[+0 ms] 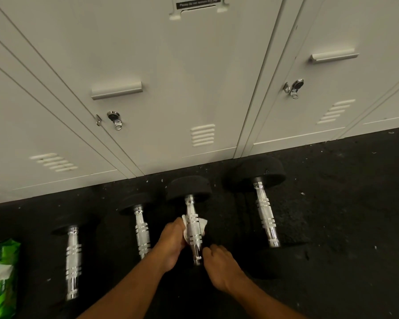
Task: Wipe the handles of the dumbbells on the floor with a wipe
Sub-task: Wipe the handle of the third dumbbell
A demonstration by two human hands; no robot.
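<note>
Gripping a white wipe (202, 223) against the chrome handle (192, 229) of the third dumbbell from the left, the left hand (172, 240) curls its fingers round the cloth, which passes under the bar and shows on both sides of it about midway along. The right hand (219, 270) sits at the near end of that handle with its fingers bent toward the bar. Whether it clasps the bar or the dark near head, or only rests there, I cannot tell. All four dumbbells lie side by side on the black speckled floor (343, 203), their far heads close to a row of pale lockers (194, 77). The heads are round, so a sideways push could probably roll this dumbbell into the second dumbbell (142, 231) just to its left and trap a finger between them. The ridged middle of the bar may snag or bunch the thin wipe, leaving the grooves and smooth ends unwiped. A trailing corner could also drag grit off the floor onto the metal. As for writing, the green pack (2, 272) at the left edge carries white print, too cropped and blurred to read. A dark label strip (198, 5) at the top of the middle locker holds one line of pale text that is also illegible. No weight marking is readable on any dumbbell.
</note>
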